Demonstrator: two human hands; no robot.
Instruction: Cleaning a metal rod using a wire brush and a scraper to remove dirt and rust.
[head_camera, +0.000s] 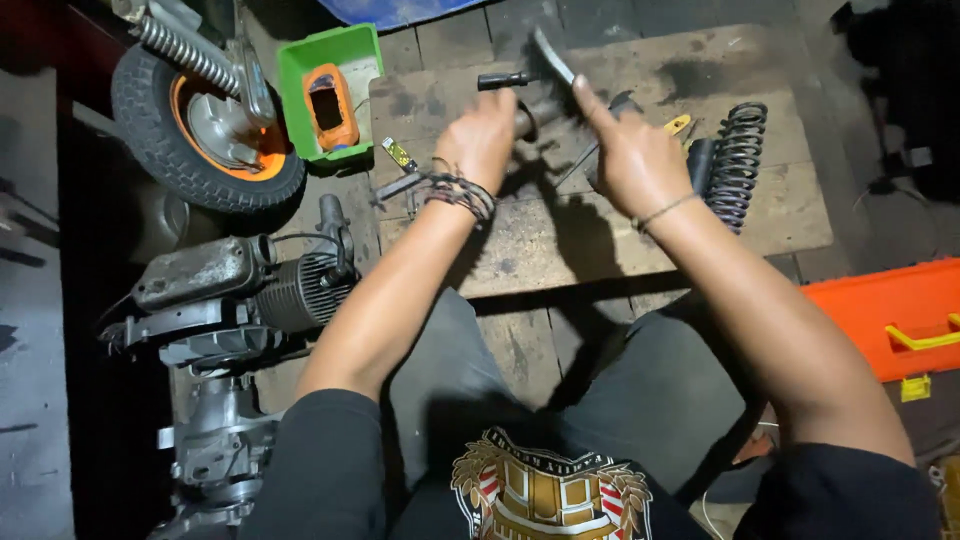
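While left hand (482, 135) grips dark cylindrical part (535, 115); right hand (625, 150) holds brush (552, 58).

Dim scene, brightest at the centre, falling to near black along the left and upper right edges. The hands are motion-blurred and cast hard shadows toward the lower frame.

Both arms extended forward; left hand (482, 135) fisted, right hand (630, 155) gripping, index finger raised.

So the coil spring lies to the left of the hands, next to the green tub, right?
Not quite. In the head view the coil spring lies to the right of the hands, beside the right hand. The green tub sits on the other side, beyond the left hand.
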